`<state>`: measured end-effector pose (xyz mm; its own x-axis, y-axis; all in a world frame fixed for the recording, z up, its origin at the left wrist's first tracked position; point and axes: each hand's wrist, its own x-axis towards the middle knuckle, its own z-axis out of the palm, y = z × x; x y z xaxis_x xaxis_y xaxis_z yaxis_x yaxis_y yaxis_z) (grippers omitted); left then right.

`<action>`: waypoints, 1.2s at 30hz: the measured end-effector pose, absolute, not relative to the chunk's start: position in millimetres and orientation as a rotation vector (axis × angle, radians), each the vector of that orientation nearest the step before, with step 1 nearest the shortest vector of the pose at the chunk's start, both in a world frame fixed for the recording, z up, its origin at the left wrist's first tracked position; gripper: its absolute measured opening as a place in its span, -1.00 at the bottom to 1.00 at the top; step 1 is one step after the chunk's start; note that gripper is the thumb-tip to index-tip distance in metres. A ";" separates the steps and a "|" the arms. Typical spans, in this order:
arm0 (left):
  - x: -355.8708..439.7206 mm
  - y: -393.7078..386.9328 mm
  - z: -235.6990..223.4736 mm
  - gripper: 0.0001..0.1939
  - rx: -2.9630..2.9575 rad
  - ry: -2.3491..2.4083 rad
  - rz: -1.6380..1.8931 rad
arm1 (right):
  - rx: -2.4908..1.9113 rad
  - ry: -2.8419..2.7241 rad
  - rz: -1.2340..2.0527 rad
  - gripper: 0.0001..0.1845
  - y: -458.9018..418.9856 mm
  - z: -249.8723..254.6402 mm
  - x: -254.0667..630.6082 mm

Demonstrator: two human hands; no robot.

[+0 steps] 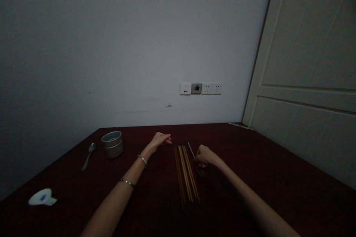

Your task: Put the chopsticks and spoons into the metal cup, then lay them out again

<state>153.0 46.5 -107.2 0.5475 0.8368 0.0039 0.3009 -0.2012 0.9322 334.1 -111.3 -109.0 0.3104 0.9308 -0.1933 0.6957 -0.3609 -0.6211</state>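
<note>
Several wooden chopsticks [185, 174] lie side by side on the dark red table [250, 177], pointing away from me. My left hand [160, 139] hovers just left of their far ends, fingers stretched out and holding nothing. My right hand [204, 155] sits just right of the chopsticks, its fingers pinched on a thin metal utensil [191, 149] whose handle sticks up and away. The utensil's lower end is hidden by the hand and shadow.
A metal cup [112, 143] and a metal spoon [89, 155] stand at the left rear of the table. A white and blue ceramic spoon [42, 197] lies near the left edge. A wall with sockets [200, 88] is behind, a door [306, 63] at right.
</note>
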 end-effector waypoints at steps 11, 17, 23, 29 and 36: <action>153.1 49.3 -111.6 -0.52 1.732 0.951 0.643 | -2.221 -1.466 0.813 -0.74 -111.1 -104.3 325.7; 152.8 50.9 -113.5 -0.53 1.722 0.958 0.627 | -2.238 -1.519 0.828 -0.78 -100.8 -111.9 332.0; 153.1 54.5 -120.7 -0.53 1.708 0.912 0.603 | -2.286 -1.612 0.979 -0.84 -85.0 -116.6 336.8; 152.5 56.6 -124.5 -0.52 1.701 0.890 0.568 | -2.320 -1.627 1.034 -0.85 -80.4 -114.6 336.2; 152.8 60.1 -128.5 -0.56 1.675 0.891 0.543 | -2.341 -1.634 1.042 -0.86 -82.2 -111.2 334.7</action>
